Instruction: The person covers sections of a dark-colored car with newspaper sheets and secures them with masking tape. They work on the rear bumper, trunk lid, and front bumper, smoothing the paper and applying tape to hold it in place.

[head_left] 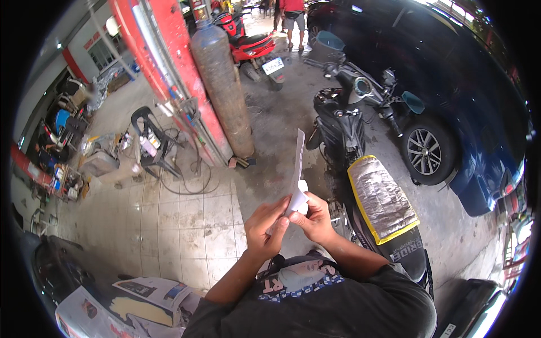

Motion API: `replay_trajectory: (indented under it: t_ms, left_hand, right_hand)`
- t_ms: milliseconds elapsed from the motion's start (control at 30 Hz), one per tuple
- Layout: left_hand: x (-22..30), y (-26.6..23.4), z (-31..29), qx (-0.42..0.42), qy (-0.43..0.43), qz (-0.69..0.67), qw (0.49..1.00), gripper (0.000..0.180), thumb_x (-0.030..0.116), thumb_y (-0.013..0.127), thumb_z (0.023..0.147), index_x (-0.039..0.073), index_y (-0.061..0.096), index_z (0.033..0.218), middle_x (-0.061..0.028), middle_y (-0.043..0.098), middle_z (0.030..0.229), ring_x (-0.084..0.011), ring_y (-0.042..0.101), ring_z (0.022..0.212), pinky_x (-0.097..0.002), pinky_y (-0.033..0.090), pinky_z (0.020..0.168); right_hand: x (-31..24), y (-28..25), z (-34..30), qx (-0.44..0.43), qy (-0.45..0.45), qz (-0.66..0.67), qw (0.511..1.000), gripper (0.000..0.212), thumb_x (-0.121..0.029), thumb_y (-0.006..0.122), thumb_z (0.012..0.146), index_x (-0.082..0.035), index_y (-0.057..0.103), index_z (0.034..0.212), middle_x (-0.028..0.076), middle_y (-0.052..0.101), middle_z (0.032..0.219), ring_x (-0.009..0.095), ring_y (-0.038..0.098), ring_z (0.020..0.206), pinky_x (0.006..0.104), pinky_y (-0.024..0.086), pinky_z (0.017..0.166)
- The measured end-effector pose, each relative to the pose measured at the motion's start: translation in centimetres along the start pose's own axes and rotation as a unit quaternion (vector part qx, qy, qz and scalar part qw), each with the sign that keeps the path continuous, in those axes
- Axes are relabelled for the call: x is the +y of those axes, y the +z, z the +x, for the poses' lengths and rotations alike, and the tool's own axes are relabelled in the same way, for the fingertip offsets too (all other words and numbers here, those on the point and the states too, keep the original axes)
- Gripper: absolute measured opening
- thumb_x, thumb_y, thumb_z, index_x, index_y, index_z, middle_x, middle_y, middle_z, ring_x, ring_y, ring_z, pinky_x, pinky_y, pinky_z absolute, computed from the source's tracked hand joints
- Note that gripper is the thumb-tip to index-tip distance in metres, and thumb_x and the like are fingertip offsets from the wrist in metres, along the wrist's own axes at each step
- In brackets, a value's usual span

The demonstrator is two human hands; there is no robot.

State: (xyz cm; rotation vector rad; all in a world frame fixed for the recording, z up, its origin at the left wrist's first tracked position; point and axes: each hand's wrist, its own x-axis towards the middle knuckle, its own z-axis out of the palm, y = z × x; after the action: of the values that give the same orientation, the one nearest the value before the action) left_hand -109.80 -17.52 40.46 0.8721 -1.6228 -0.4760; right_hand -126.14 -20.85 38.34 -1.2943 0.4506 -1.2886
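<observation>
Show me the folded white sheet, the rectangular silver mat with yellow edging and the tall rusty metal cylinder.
Folded white sheet (298,198): head view, its lower folded part.
Rectangular silver mat with yellow edging (383,198): head view, middle of its silver face.
Tall rusty metal cylinder (223,90): head view, middle of its side.

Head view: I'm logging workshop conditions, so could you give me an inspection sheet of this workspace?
Surface: stained pale tiled floor at left; grey concrete floor ahead and right.
Job's things: thin white paper-like sheet, curled at its near end.
Clutter: black plastic chair with pale bottles on it; printed newspaper-like sheets at lower left.
Hands: left hand and right hand both grip the white sheet.
Cables: dark looped hose or cable on the tiles.
Surroundings: red post, rusty metal cylinder, black motorcycle, dark blue car.
</observation>
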Motion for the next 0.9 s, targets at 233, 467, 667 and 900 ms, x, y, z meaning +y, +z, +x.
replay_trajectory:
  t_ms: [233, 467, 667, 900]
  left_hand:
    - [1.5, 7.8, 2.1, -0.001, -0.011, -0.005, 1.0, 0.036, 0.007, 0.066, 0.094, -0.005, 0.068, 0.128, -0.0192, 0.074, 0.114, -0.0269, 0.07, 0.087, -0.0346, 0.055, 0.078]
    - [0.9, 12.8, 1.3, 0.006, -0.083, -0.018, 0.996, 0.035, 0.007, 0.062, 0.098, -0.007, 0.066, 0.13, -0.0179, 0.073, 0.1, -0.0217, 0.07, 0.088, -0.0308, 0.053, 0.077]
    - [1.4, 14.1, 1.1, -0.042, -0.124, -0.08, 0.988, 0.035, 0.007, 0.055, 0.102, -0.013, 0.064, 0.129, -0.0201, 0.072, 0.116, -0.0235, 0.069, 0.103, -0.0327, 0.053, 0.089]
    - [0.6, 15.0, 0.8, -0.062, -0.155, -0.113, 0.979, 0.032, 0.002, 0.06, 0.101, -0.01, 0.065, 0.13, -0.02, 0.07, 0.126, -0.0215, 0.067, 0.113, -0.0317, 0.051, 0.097]
  right_hand:
    - [-3.7, -7.2, -0.5, 0.005, -0.022, -0.02, 1.0, 0.015, -0.012, 0.077, 0.095, -0.004, 0.068, 0.105, -0.003, 0.065, 0.094, 0.005, 0.057, 0.089, 0.0248, 0.048, 0.079]
    - [-3.8, -11.3, -1.5, 0.045, -0.02, -0.017, 0.999, 0.011, -0.01, 0.076, 0.095, -0.004, 0.068, 0.099, -0.003, 0.061, 0.088, 0.007, 0.055, 0.084, 0.0276, 0.047, 0.075]
    - [-4.1, -12.4, -3.2, 0.065, -0.046, 0.038, 0.996, 0.013, -0.013, 0.075, 0.096, -0.004, 0.066, 0.1, -0.003, 0.058, 0.088, 0.006, 0.051, 0.085, 0.0275, 0.043, 0.074]
    - [-4.1, -13.2, -4.4, 0.092, -0.029, 0.025, 0.995, 0.011, -0.013, 0.073, 0.097, -0.005, 0.066, 0.097, -0.004, 0.058, 0.086, 0.006, 0.051, 0.082, 0.0255, 0.043, 0.072]
